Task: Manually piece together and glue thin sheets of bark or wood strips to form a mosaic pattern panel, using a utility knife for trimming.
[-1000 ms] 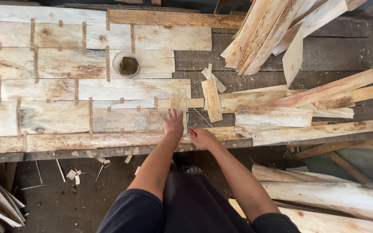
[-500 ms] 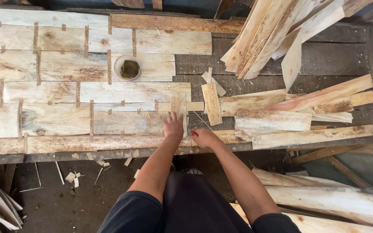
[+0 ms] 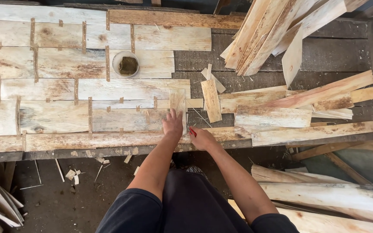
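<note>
My left hand (image 3: 172,125) lies flat with fingers spread on the lower end of a small upright veneer strip (image 3: 178,100) at the right edge of a patchwork of joined veneer sheets (image 3: 65,90). My right hand (image 3: 201,138) rests just to its right at the table's front edge, fingers curled around a small red-tipped tool (image 3: 192,130). Thin tape strips cross the seams between the sheets.
A small round bowl (image 3: 126,64) of dark paste stands on the sheets. A loose short strip (image 3: 211,100) lies right of my hands, with longer veneer pieces (image 3: 290,116) beyond and a leaning stack (image 3: 273,30) at the top right. Scraps litter the floor below.
The small veneer strip has come under my left hand, which slid slightly up onto it. My right hand has stayed at the table's edge.
</note>
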